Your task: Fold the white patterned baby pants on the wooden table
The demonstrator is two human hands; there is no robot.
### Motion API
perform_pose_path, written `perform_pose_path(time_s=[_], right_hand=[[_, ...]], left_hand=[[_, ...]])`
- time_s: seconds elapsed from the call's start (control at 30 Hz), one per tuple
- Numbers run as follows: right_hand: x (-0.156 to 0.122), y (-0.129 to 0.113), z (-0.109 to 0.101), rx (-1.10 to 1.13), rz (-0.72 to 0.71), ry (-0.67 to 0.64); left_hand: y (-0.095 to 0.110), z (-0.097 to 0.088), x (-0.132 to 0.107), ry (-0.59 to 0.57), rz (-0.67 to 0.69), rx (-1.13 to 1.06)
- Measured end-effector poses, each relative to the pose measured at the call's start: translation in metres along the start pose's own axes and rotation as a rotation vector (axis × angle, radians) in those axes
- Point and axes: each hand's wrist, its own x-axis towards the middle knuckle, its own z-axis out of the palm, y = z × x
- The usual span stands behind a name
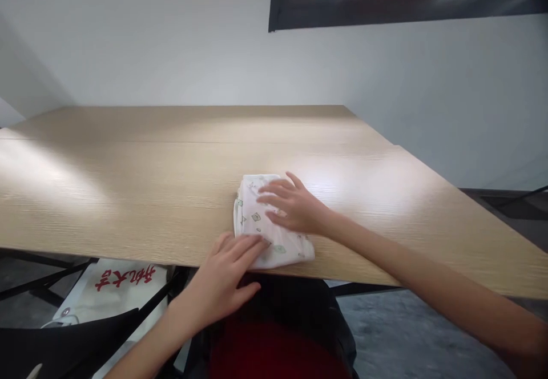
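Observation:
A folded white cloth (278, 248) with small green and dark printed figures lies at the front edge of the wooden table (171, 179). My left hand (231, 270) rests at its lower left corner, fingers stretched over the cloth and thumb apart. Over its upper right part is my right hand (295, 205), fingers spread and slightly blurred; whether they press on the cloth or hover just above it I cannot tell. Part of the cloth is hidden under both hands.
Behind the table stands a pale wall (171, 36), with a dark-framed window (363, 11) at the upper right. Below the table on the left are a cream bag (128, 293) with red characters and a black chair (85, 345). Grey floor (406, 333) shows at the right.

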Motion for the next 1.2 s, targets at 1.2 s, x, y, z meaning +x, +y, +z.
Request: perform_pose_path(time_s=[1.2], right_hand=[[-0.055,0.002,0.011,0.218,0.403,-0.112]], left_hand=[[-0.019,0.005,0.054,0.09,-0.524,0.212]])
